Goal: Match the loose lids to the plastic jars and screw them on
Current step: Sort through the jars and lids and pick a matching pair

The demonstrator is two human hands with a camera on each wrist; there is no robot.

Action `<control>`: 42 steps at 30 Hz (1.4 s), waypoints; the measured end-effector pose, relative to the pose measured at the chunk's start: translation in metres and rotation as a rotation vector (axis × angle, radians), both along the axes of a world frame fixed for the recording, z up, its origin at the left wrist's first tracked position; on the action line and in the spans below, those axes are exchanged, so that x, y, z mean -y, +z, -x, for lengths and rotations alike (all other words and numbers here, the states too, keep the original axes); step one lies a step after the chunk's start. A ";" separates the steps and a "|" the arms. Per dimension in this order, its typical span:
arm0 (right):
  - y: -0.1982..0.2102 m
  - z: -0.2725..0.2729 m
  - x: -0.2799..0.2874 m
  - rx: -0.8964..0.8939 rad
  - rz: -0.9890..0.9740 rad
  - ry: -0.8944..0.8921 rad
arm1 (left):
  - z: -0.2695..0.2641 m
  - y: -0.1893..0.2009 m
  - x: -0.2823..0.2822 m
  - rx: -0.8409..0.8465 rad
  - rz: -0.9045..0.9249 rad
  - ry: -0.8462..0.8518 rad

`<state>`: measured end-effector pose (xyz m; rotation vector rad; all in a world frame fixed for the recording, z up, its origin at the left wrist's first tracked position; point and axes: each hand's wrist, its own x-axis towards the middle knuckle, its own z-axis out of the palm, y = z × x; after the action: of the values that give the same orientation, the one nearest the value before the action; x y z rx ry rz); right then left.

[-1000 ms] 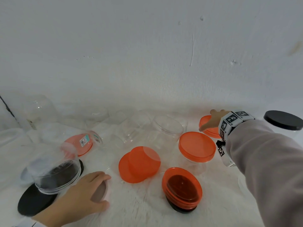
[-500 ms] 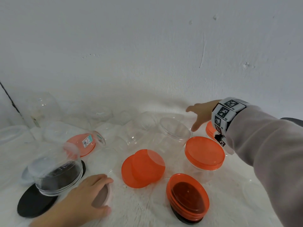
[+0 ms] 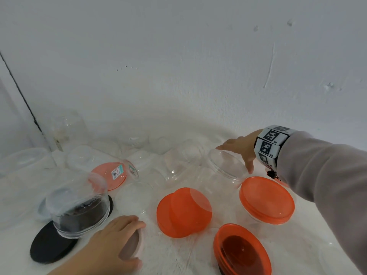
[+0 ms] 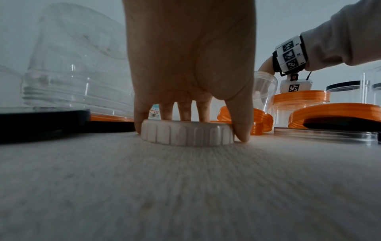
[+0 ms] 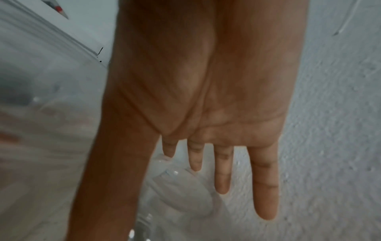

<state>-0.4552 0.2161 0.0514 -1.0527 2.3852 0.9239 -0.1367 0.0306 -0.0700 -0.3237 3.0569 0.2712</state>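
My left hand [image 3: 117, 243] [image 4: 189, 81] grips a ribbed white lid [image 4: 186, 134] [image 3: 139, 245] that lies flat on the white table at the front left, thumb and fingers curled round its rim. My right hand [image 3: 241, 148] [image 5: 206, 130] hovers with straight spread fingers over the mouth of an open clear jar [image 3: 226, 165] at the middle right, empty. Two stacked orange lids [image 3: 183, 212] lie in the centre. A clear jar with an orange lid [image 3: 266, 199] on it stands to their right.
An upturned orange lid over a black one [image 3: 242, 253] lies at the front right. A tilted clear jar [image 3: 79, 211] rests on black lids [image 3: 49, 247] at the left. A jar with a labelled orange lid [image 3: 111, 175] lies on its side. Several clear jars crowd the back by the wall.
My right hand has moved left from the far orange lid to above the open clear jar. The left hand has stayed on the white lid.
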 end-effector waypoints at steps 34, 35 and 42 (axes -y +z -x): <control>0.028 -0.014 -0.052 -0.202 0.365 -0.176 | 0.000 -0.018 0.015 0.045 -0.176 -0.028; 0.032 -0.017 -0.055 -0.219 0.402 -0.171 | 0.000 -0.018 0.015 0.046 -0.174 -0.029; 0.050 -0.066 -0.069 -0.389 0.737 -0.133 | 0.002 -0.019 0.017 0.091 -0.183 -0.027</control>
<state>-0.3895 0.2846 0.1017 -0.9803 3.1941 0.1841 -0.1392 0.0135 -0.0893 -0.2762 2.9167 0.5157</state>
